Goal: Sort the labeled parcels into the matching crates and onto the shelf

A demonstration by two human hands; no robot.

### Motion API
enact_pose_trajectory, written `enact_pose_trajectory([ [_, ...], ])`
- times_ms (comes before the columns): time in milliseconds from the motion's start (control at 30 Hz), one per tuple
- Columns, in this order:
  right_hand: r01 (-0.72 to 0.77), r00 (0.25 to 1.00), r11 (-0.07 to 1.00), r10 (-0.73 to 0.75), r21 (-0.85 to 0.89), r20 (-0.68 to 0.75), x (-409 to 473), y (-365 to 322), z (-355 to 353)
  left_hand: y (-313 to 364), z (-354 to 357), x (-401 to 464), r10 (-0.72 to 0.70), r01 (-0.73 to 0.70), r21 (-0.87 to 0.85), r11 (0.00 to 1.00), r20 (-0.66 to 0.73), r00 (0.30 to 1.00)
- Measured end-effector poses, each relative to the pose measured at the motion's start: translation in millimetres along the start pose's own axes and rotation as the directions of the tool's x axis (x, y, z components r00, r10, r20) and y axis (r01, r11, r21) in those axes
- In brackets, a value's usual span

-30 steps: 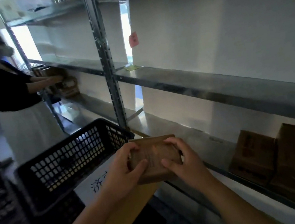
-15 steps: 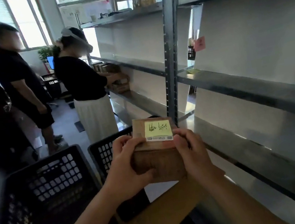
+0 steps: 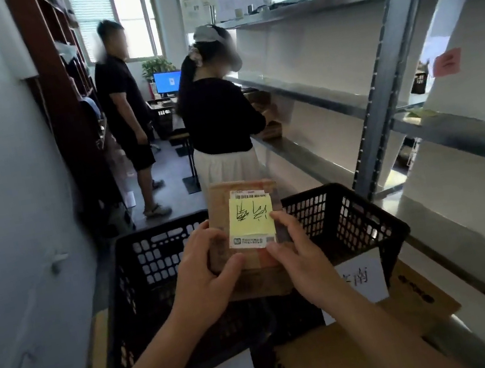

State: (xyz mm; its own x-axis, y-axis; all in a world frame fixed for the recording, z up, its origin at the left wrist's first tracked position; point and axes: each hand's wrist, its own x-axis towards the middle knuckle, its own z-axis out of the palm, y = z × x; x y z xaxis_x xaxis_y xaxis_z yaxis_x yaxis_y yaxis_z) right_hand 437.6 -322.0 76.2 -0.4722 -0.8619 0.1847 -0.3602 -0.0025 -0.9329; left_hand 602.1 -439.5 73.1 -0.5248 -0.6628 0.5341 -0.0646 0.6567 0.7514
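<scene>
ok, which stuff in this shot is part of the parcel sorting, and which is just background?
Job:
- parcel with yellow note, held by left hand and right hand
- black crate
- paper crate labels
- metal shelf

Background:
- two people
- monitor
- plant

Left hand [image 3: 203, 275]: raised in front of the chest, fingers curled round the left edge of the parcel [image 3: 249, 241], thumb pressed on its near face.
Right hand [image 3: 299, 258]: grips the parcel's right edge, thumb on the label side, fingertips at the corner.
Forearms: both bare, angled up and inward from below toward the parcel.
</scene>
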Motion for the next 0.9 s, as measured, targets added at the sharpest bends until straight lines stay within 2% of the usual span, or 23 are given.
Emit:
enact_pose_trajectory([
  [167,0.018,0.992,1.000,-0.019,0.014,0.126,26,-2,55,-27,-51,-4,-0.101,0.106,0.154,0.982,-0.041,0.994],
  [367,0.090,0.975,0.996,-0.092,0.018,0.205,52,-2,75,-50,-63,-4,-0.137,0.156,0.171,0.973,-0.117,0.984],
  [633,0.092,0.987,0.994,-0.085,-0.050,0.133,95,20,5,-43,8,40,-0.153,0.170,0.183,0.968,-0.101,0.983],
  [900,0.049,0.995,0.989,-0.036,-0.137,0.096,165,99,-95,-61,135,107,-0.259,0.253,0.216,0.943,-0.002,0.966],
])
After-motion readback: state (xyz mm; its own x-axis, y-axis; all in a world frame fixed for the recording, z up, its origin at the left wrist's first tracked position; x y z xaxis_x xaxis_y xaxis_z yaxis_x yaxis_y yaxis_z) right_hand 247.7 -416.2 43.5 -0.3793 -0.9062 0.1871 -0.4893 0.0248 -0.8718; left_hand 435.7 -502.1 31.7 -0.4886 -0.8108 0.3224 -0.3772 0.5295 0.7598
